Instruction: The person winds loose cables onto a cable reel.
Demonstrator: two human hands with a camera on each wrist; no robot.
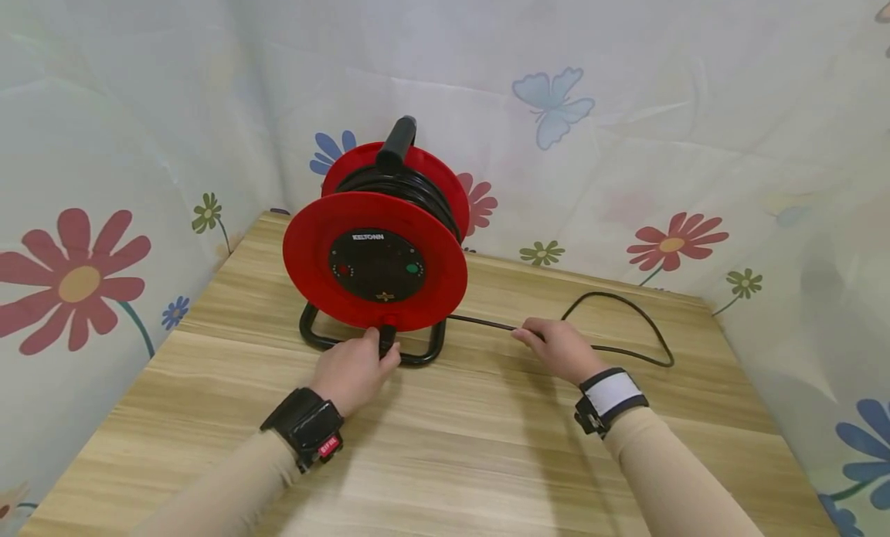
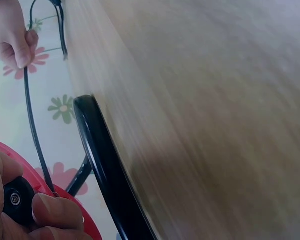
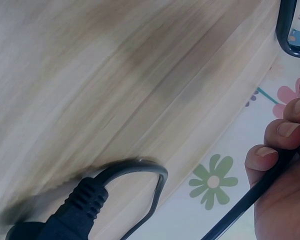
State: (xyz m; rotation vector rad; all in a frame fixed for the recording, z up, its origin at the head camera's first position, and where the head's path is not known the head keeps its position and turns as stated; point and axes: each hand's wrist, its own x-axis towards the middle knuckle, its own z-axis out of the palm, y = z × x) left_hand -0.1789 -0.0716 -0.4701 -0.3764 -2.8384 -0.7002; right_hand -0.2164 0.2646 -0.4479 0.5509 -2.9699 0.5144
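Observation:
A red cable reel (image 1: pixel 306 255) with a black centre panel and black cable wound on its drum stands on a black tube frame (image 1: pixel 436 344). My left hand (image 1: pixel 354 371) grips the small black crank knob (image 2: pixel 19 200) low on the reel's front disc. To the right, my right hand (image 1: pixel 559 350) holds the black cable (image 1: pixel 480 321), which runs from the reel into its curled fingers. Beyond that hand the cable loops over the table. In the right wrist view, a black plug (image 3: pixel 72 212) shows at the cable's end.
The wooden table (image 1: pixel 445 460) lies under everything. A white curtain (image 1: pixel 445 58) printed with flowers and a butterfly hangs behind it and along both sides. A black carry handle (image 1: pixel 398 144) sticks up above the reel.

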